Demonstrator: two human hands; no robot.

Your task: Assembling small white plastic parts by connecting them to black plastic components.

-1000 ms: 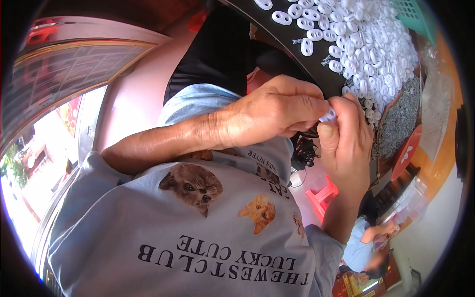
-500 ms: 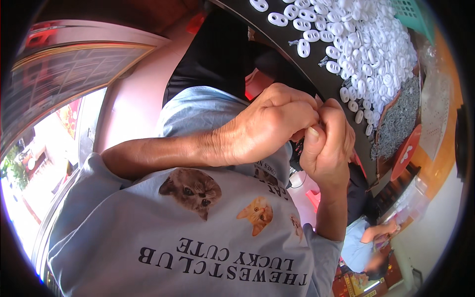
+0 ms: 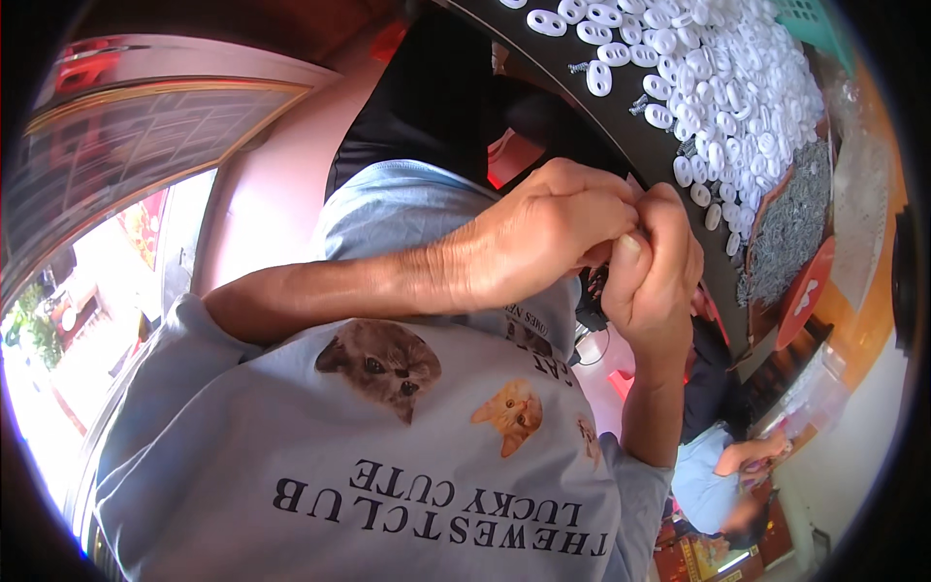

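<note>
Window: at the far left edge, a bright outdoor view with greenery, bent by the lens.
Shirt: a pale blue T-shirt with printed cats and dark lettering fills the lower middle; the lettering appears upside down in this view.
Left forearm: enters from the left, crosses above the shirt and runs rightward to the hands.
Left hand: the left hand is curled into a loose fist, fingers together, fingertips pressed against the right hand. Anything it pinches is hidden; I cannot tell whether it holds a part.
Right hand: the right hand rises from the lower right, fingers folded shut, thumb upward and touching the left hand's fingertips. Its contents cannot be seen either.
Contact point: both hands meet just below the edge of the dark tray.
White parts: a heap of small white oval pieces lies on the tray, above and to the right of the hands, near them but apart.
Grey parts: a red-rimmed bin of small grey metal pieces sits right of the hands.
Other person: a person in a blue top sits at lower right, well apart.
</note>
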